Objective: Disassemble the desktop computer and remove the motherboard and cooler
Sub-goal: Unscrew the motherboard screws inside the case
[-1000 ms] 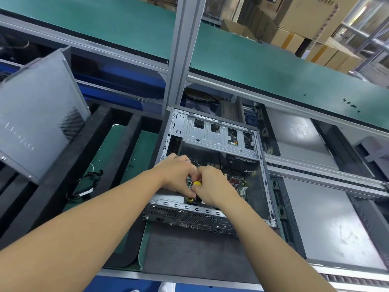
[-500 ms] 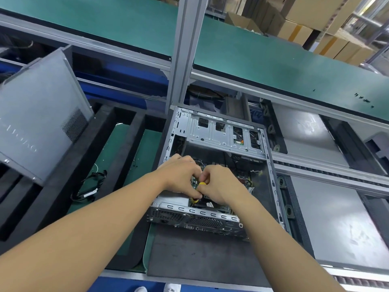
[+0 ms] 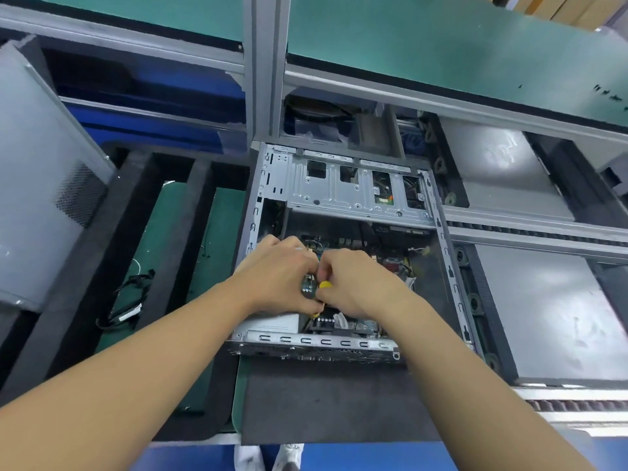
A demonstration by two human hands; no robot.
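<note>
At the bottom edge of the frame a pair of light shoes (image 3: 289, 453) shows below the near rim of the counter (image 3: 210, 249), whose green top carries black foam rails. Two bare forearms reach up from the lower corners over a dark mat (image 3: 333, 402) that lies under the near end of the computer case (image 3: 445, 239). The case lies flat and open at the centre of the frame, its perforated rear panel facing the person. Both hands meet inside its near half, above the motherboard (image 3: 390, 263), of which only green patches, connectors and wires show round the knuckles. The right hand (image 3: 356, 283) has its fingers curled tight round the yellow-handled screwdriver (image 3: 324, 284). The left hand (image 3: 275, 277) touches it knuckle to knuckle, fingers bent in and thumb laid over the lower part of the same tool. The cooler cannot be made out under the hands. To the left of the case, loose black cables (image 3: 125, 300) lie on the green surface between foam rails. Beyond the hands, the far half of the case is spanned by a silver drive cage (image 3: 339, 188) with square cut-outs. At the left edge a grey side panel (image 3: 34, 198) with a vent grid leans tilted. An aluminium post (image 3: 265, 62) rises behind the case to a green shelf (image 3: 441, 45), and cardboard boxes (image 3: 550, 8) sit at the upper right.
</note>
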